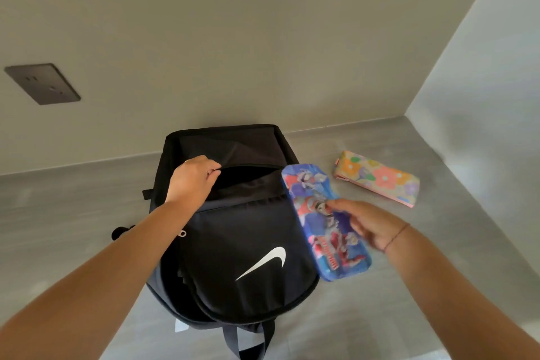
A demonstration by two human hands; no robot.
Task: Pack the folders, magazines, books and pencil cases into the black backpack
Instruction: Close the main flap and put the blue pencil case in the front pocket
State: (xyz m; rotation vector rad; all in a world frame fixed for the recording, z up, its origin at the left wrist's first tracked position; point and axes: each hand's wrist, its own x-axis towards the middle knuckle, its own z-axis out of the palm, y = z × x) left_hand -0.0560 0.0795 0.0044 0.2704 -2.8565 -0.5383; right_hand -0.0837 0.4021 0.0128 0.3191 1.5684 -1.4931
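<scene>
The black backpack (245, 242) with a white swoosh lies flat on the grey surface, its upper pocket gaping open. My left hand (191, 178) pinches the pocket's upper edge and holds it apart. My right hand (371, 225) grips a blue pencil case (324, 222) printed with cartoon heroes, held tilted just right of the bag, its top end beside the pocket opening. A second pencil case (377, 177) with a flower pattern lies flat further right. I cannot see what is inside the bag.
The grey surface (438, 257) meets a beige wall behind the bag and a pale wall on the right. A dark wall socket (42, 83) sits on the back wall at left. A bag strap (248, 342) trails toward me.
</scene>
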